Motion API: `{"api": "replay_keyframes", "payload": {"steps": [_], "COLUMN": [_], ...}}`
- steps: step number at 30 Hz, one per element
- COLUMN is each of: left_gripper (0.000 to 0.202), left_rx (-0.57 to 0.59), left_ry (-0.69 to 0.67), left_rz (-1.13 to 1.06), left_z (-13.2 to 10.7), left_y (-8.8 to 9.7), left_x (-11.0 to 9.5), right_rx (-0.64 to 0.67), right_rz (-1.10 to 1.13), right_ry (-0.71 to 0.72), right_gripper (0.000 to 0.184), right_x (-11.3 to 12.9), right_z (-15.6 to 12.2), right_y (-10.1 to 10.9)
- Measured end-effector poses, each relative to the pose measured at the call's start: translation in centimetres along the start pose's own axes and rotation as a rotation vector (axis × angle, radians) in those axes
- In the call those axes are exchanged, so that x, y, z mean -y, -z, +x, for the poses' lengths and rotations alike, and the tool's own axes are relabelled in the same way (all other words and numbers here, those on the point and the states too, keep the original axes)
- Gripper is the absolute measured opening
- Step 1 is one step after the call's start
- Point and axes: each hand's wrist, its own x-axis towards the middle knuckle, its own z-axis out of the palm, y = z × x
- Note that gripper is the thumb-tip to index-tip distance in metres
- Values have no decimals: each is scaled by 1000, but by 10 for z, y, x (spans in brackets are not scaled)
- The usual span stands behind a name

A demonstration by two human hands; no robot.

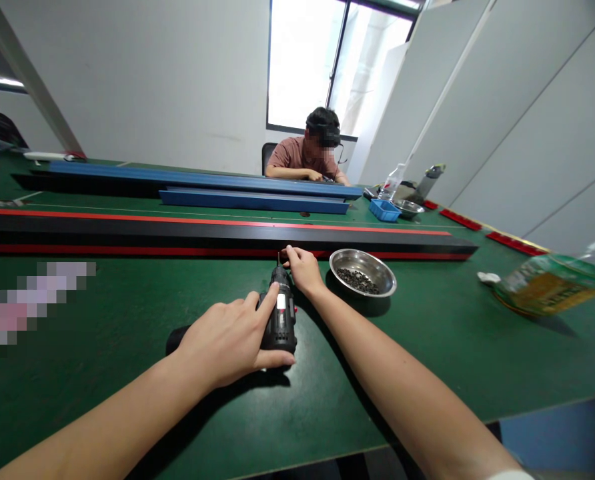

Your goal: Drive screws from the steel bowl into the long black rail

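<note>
A black cordless drill (280, 320) lies on its side, its bit (278, 259) pointing at a long black profile with red stripes (217, 233). My left hand (227, 333) is wrapped around the drill's handle, index finger along the body and thumb behind it. Beyond the chuck, my right hand (303, 268) has its fingers curled together beside the bit, close to the profile's near edge. Whatever sits between those fingertips is too small to make out. Just right of that hand stands a steel bowl (388, 283) with many small dark screws (358, 281) in it.
Blue profiles (252, 200) lie farther back on the green table (427, 333). Across it sits another person (292, 157). A blue basket (384, 211) and second bowl (408, 209) are at the back right. A large clear jar (547, 287) lies at right.
</note>
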Motion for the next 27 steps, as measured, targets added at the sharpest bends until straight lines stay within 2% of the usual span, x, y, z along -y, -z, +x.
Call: {"api": "replay_keyframes", "payload": {"steps": [6,12,19,27], "left_gripper": [103,113,109,109], "left_rx": [-16,7,-9,24], "left_ry": [1,7,-9,-6], "left_rz": [3,-13,8,-17], "left_z": [-1,-2,0,2], "left_y": [-1,-1,-4,-2], "left_x": [-1,-3,-1,-1], "right_rx": [-6,-1,-2,-1], "right_rz": [-5,-14,-38,-64], "right_ry": [4,0,20,46], "right_gripper": [44,44,44,41], "right_x": [-1,1,0,0], "right_z": [1,-1,-1,-3], "right_y": [0,1,1,1]}}
